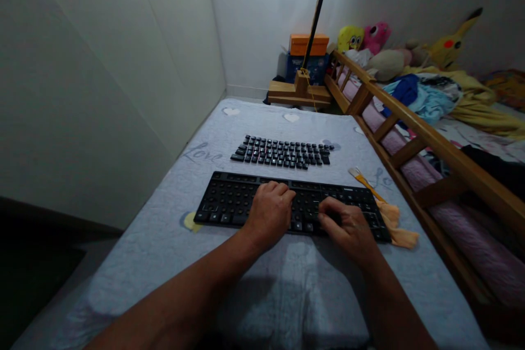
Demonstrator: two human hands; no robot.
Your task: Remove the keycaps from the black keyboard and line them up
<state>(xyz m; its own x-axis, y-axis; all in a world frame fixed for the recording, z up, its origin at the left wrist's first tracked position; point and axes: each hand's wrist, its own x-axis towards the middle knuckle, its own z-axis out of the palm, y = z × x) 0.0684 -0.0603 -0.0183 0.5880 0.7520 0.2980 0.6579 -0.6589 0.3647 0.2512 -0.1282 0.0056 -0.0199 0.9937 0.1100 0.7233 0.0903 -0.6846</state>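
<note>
A black keyboard (229, 201) lies across the cloth-covered surface, with most of its main keys off and small bare mounts showing. My left hand (271, 209) rests over its middle, fingers curled and pressed together, tips hidden from me. Farther right, my right hand (348, 224) is over the keyboard with thumb and forefinger brought together in a pinch. Whatever is between those fingertips is too small to make out. Beyond the keyboard, loose black keycaps (283, 153) lie in neat rows. Several keys stay on along the keyboard's bottom row and right side.
A brush with an orange handle (365, 181) and an orange cloth (396, 224) lie at the keyboard's right end. A wooden bed rail (426, 139) runs along the right. On the left stands a pale panel (123, 65). A wooden stand (301, 90) with a dark pole is behind.
</note>
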